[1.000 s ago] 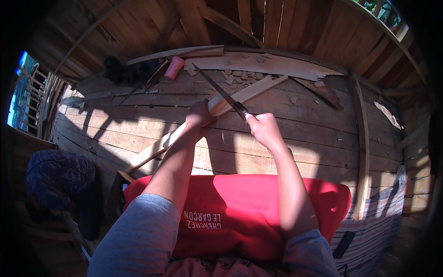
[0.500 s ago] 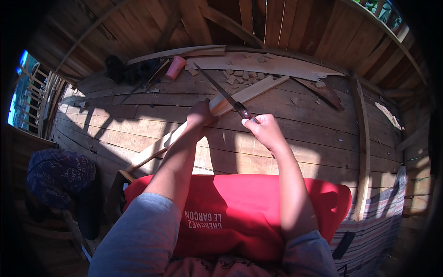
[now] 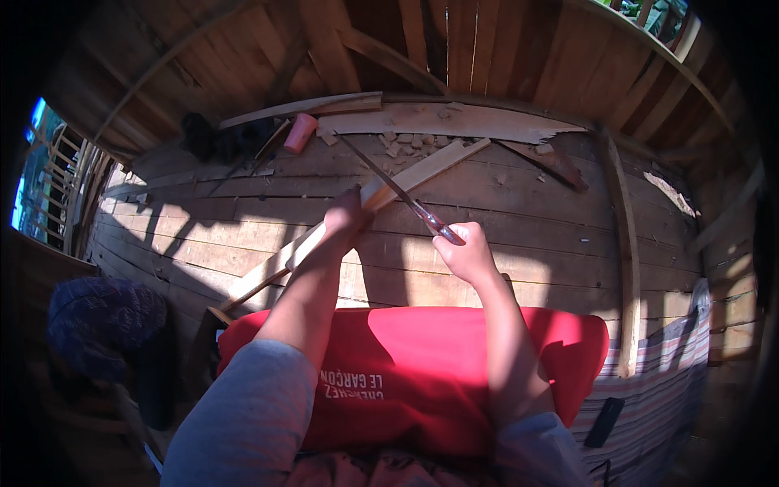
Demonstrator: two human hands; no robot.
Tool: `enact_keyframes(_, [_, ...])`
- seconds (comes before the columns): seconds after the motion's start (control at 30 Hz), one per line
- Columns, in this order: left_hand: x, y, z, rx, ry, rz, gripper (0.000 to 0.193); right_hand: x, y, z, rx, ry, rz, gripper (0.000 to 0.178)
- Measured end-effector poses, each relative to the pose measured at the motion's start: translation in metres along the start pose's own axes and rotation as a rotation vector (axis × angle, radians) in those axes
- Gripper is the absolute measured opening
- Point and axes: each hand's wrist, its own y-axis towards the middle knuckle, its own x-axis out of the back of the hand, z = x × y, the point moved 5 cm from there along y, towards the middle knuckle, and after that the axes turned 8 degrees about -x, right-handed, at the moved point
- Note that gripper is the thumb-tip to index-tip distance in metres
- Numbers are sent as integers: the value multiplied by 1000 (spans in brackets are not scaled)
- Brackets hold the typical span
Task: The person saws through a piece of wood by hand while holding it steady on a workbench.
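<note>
A long pale wooden slat (image 3: 422, 169) lies slantwise over the plank floor (image 3: 203, 235), running from the lower left toward the upper right. My left hand (image 3: 347, 217) is wrapped around the slat near its middle. My right hand (image 3: 464, 253) grips the reddish handle of a long thin blade (image 3: 380, 170), which slants up and left across the slat. A red cloth (image 3: 422, 365) with pale printing covers my lap below both forearms.
A pink cup (image 3: 299, 132) lies near the far wall beside dark objects. Wood chips (image 3: 406, 144) and a wide split board (image 3: 454, 122) lie beyond the slat. An upright thin batten (image 3: 623, 243) is at right, a dark flat device (image 3: 605, 422) on striped cloth, a blue knitted thing (image 3: 101, 321) at left.
Both hands and the blade have shifted only slightly; my right hand has drawn a little toward me along the slat.
</note>
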Motion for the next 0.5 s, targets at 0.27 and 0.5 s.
enact_keyframes(0.27, [1,19,10,-139,-10,47,76,9,11,24,108,-80,-101,34])
enact_keyframes(0.5, [-3,14,11,-85,43,34,75,45,-12,11,-24,1,-39,31])
